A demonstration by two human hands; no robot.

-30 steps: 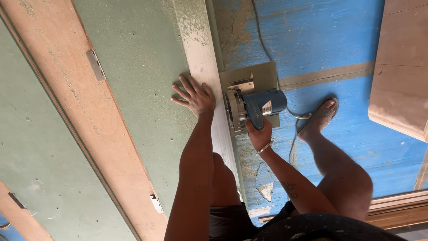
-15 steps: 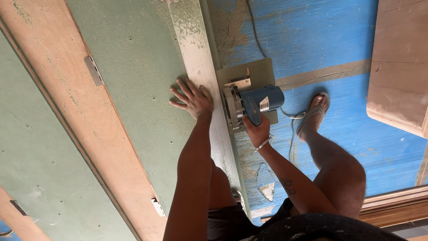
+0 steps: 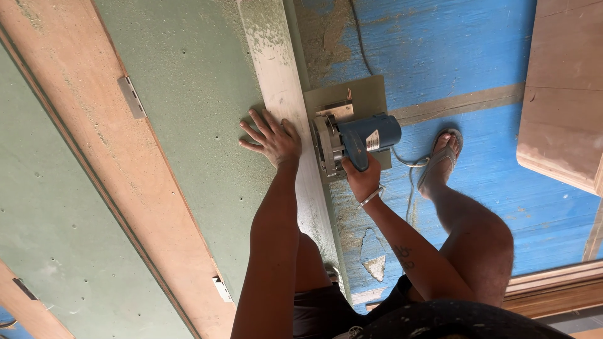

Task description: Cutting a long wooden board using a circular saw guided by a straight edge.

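Observation:
My left hand (image 3: 271, 137) lies flat with fingers spread on a green panel (image 3: 188, 88), right at its dusty, pale cut edge (image 3: 282, 100). My right hand (image 3: 360, 177) grips the handle of a blue circular saw (image 3: 355, 141). The saw's flat base plate (image 3: 345, 97) rests against that edge, with the blade guard beside the strip. A cord (image 3: 408, 166) runs from the saw past my foot in a sandal (image 3: 443, 157), which stands on the blue-painted floor (image 3: 452, 56).
A brown wooden frame strip (image 3: 107, 138) with metal hinges (image 3: 132, 97) crosses the green panel diagonally. A pale wooden board (image 3: 562, 94) lies at the right. Sawdust covers the floor near the saw. A wooden threshold (image 3: 553, 289) runs along the lower right.
The saw and my right hand have slid forward along the panel's edge, away from my body. My left hand stays flat on the panel.

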